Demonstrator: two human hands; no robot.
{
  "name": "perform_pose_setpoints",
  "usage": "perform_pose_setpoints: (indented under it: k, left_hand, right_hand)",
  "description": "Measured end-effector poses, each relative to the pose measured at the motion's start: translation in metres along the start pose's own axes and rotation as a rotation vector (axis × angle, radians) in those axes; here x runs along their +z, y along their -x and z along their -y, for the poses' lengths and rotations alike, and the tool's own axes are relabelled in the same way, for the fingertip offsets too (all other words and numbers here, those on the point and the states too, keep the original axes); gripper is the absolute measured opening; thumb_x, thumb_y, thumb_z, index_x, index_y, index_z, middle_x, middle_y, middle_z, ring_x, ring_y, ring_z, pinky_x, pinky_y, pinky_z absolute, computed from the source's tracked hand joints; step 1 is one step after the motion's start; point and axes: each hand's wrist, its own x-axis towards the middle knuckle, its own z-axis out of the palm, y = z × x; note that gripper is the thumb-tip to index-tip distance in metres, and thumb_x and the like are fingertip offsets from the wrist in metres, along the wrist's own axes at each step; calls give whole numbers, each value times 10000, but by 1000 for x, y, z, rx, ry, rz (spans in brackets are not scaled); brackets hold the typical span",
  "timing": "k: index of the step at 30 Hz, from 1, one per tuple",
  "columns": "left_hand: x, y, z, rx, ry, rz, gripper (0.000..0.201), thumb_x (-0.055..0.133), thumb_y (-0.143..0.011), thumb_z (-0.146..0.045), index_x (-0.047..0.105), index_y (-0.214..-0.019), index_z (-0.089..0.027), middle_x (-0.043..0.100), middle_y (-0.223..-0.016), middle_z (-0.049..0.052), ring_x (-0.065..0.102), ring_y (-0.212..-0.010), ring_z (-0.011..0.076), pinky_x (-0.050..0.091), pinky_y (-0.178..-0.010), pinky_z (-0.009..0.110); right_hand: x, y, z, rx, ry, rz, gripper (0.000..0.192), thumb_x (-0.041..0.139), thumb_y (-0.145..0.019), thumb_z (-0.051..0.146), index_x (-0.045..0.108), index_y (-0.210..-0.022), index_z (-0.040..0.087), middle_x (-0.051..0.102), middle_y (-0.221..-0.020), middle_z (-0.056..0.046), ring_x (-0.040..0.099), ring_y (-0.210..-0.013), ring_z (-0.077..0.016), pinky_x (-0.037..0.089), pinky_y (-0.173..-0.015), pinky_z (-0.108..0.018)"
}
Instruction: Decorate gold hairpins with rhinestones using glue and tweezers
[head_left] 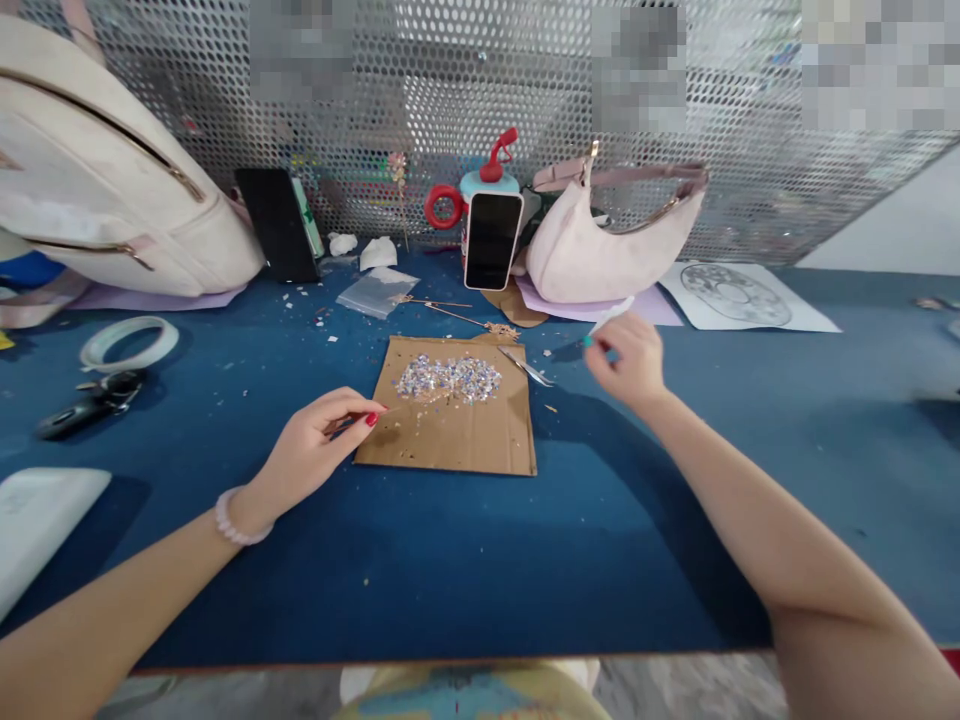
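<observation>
Right forearm (750, 510), left hand (319, 440) pinching stick (395, 408), circle-marked paper (810, 315)

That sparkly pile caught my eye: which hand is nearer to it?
The left hand, wearing the bracelet: its fingertips are close beside the sparkly pile, while the right hand is farther off, clear of the cardboard.

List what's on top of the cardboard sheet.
Small shiny bits in a pile, plus a slim metal tool overhanging the right edge. The cardboard sheet beneath the pile's densest parts is covered, so can't be seen.
</observation>
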Motion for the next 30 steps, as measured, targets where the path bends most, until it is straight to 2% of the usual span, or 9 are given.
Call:
perform_pose_setpoints:
  k: [2,5,6,9,13,19,30]
  left_hand:
    - [0,1,3,108,-112,43,199,557,-975,-326,716,-1021,-216,657,-984,30,638,-858,137,510,-730,237]
    - [2,3,5,320,-276,95,184,537,-990,-237,704,-1067,-228,670,-986,22,638,-917,141,507,-827,257]
    - [4,4,6,379,-307,107,188,535,-990,-214,697,-1083,-227,672,-976,18,635,-931,143,501,-871,271]
    - [8,5,7,479,-346,140,200,532,-992,-178,683,-1114,-224,661,-925,2,620,-913,138,470,-977,309]
    - [10,3,9,471,-371,170,199,529,-1000,-193,685,-1115,-234,651,-918,-7,610,-874,134,428,-1040,349]
    - [7,1,9,391,-362,209,200,513,-1017,-257,697,-1091,-235,655,-926,8,604,-925,158,453,-907,315]
    - [9,-2,6,292,-365,253,268,482,-1023,-348,714,-1086,-229,676,-961,31,626,-915,170,480,-883,324]
  right_hand:
    - [7,0,24,-98,-15,172,174,564,-842,299,495,-702,225,588,-653,-15,527,-676,-182,390,-680,-330]
    - [14,3,50,-163,7,346,164,608,-853,350,554,-808,202,642,-727,-38,548,-716,-201,336,-668,-323]
    - [14,4,55,-174,46,457,171,581,-888,357,563,-849,192,664,-785,-55,561,-753,-208,326,-683,-322]
    - [14,6,61,-164,77,542,165,502,-948,299,579,-878,170,678,-829,-82,571,-789,-214,301,-695,-320]
    - [14,7,61,-140,94,546,186,454,-955,228,593,-850,162,674,-796,-94,561,-780,-218,280,-688,-327]
    - [14,8,62,-129,88,528,196,457,-954,230,602,-840,164,675,-798,-90,560,-789,-217,297,-695,-325]
    - [17,12,57,-142,2,452,209,457,-950,213,597,-799,174,665,-709,-63,564,-698,-193,347,-671,-313]
